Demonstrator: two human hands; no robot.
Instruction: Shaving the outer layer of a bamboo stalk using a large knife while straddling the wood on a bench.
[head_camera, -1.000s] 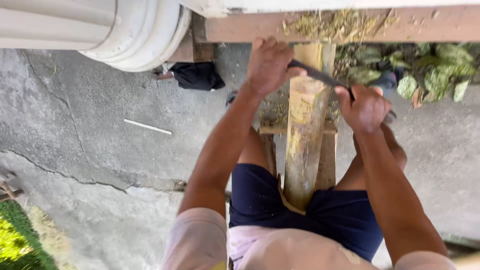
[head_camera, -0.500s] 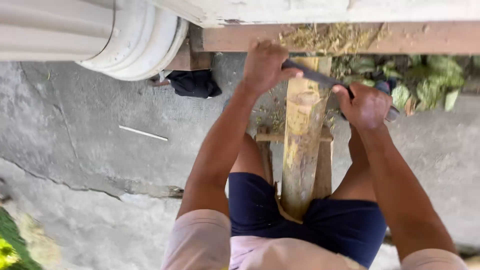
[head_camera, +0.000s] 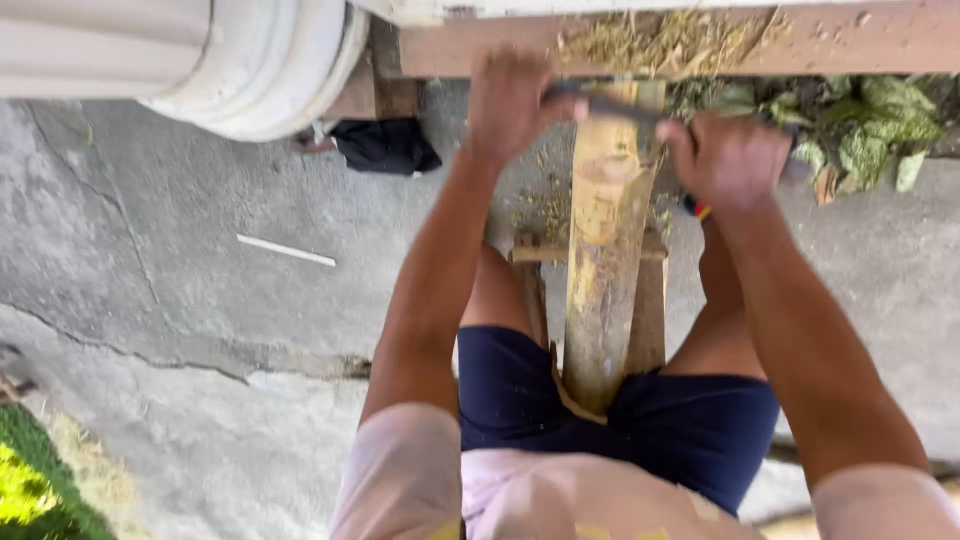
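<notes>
Far left, a patch of green grass (head_camera: 30, 490) at the edge of cracked grey concrete floor (head_camera: 180, 300); above it a wide white ribbed pipe (head_camera: 200, 60); a thin white stick (head_camera: 286, 250) lies on the concrete; a crumpled black cloth (head_camera: 385, 145) just beside the pipe's rim. Left hand (head_camera: 510, 100) curled tight around one end of a dark metal blade (head_camera: 610, 102); the blade lies across the top of a long yellow-green bamboo pole (head_camera: 605, 260); the pole runs down between the person's knees to the navy shorts (head_camera: 620, 420), resting on a low wooden frame (head_camera: 650, 300). Right hand (head_camera: 728, 160) fisted around the blade's other end, blurred. Fibrous shavings (head_camera: 660, 40) heaped on the reddish wooden beam (head_camera: 850, 40) above; green leafy plants (head_camera: 870, 130) far right.
</notes>
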